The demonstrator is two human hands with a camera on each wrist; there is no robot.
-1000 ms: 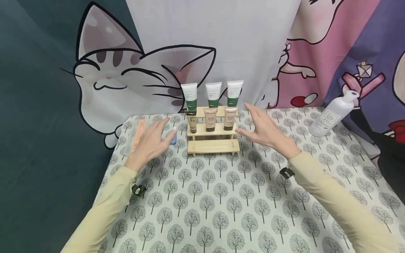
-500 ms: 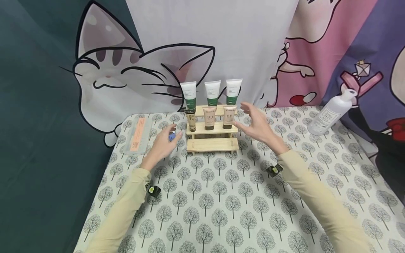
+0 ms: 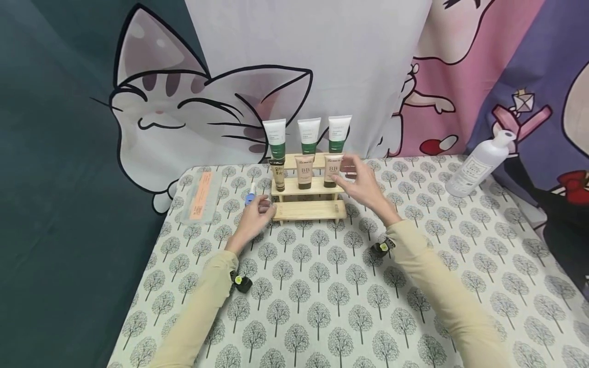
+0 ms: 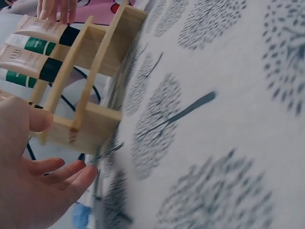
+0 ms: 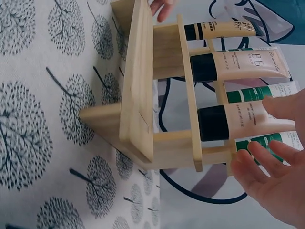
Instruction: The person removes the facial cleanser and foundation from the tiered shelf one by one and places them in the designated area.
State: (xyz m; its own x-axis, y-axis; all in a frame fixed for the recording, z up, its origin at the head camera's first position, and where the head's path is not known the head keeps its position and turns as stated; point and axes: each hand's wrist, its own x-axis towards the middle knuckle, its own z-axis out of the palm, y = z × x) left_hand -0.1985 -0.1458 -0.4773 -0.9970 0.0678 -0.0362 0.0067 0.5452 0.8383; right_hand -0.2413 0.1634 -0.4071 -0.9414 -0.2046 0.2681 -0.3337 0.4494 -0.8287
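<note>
Framing a tapered pink tube, right grip, stepped wooden stand

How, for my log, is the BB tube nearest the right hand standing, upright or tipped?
Upright: the BB tube stands on its dark cap, on the middle shelf, flat end up.

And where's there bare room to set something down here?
The lowest wooden step is bare, the left hand at its left end. Cloth is free between the sleeves, and between the right hand and white bottle. Crowded: the upper two steps, three tubes each, and beside the blue item.
</note>
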